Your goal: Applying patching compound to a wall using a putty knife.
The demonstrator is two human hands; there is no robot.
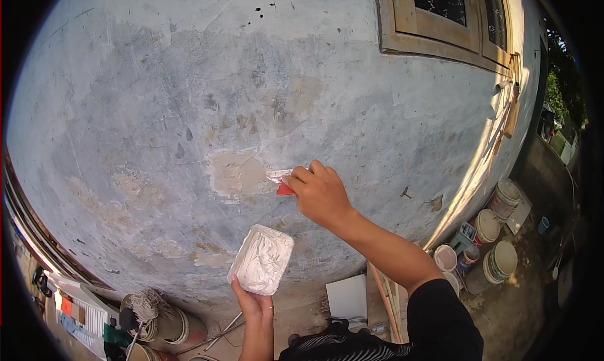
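Note:
My right hand [322, 192] grips a putty knife [284, 185] with a red part showing below the fingers. White paste coats its blade, which is at the right edge of a beige patch [238, 173] on the weathered blue-grey wall [157, 116]. Whether the blade presses on the wall or hovers just off it, I cannot tell. Lower down, my left hand [251, 303] holds up a white rectangular tub [234, 268] from below. Thick white filler [263, 260] fills much of the tub, its surface ridged and smeared.
A wooden-framed window [434, 43] is at the upper right. Several paint buckets [501, 260] stand on the ground at right. At lower left are more buckets [185, 328], a mop head [148, 304] and a white slatted piece [91, 311]. A white board [347, 297] leans near the wall's foot.

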